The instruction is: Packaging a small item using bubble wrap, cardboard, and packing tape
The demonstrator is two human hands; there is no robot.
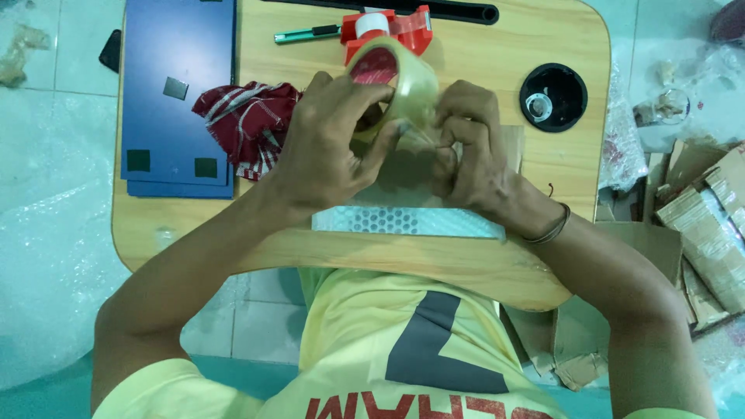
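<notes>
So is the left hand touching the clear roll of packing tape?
Touching. The head view shows the left hand wrapped around the clear roll of packing tape.

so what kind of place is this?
Probably a home or small-shop packing spot on the floor. The left hand holds a clear tape roll over a bubble-wrap parcel on a low wooden lap table. Flattened cardboard lies on the tiled floor.

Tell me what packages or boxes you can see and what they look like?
Bubble-wrap parcel: on the wooden table under both hands, flat, whitish with dots.
Cardboard boxes: on the floor at right, brown, flattened and stacked.
Blue folders: table's left end, flat, dark blue with small square patches.
</notes>
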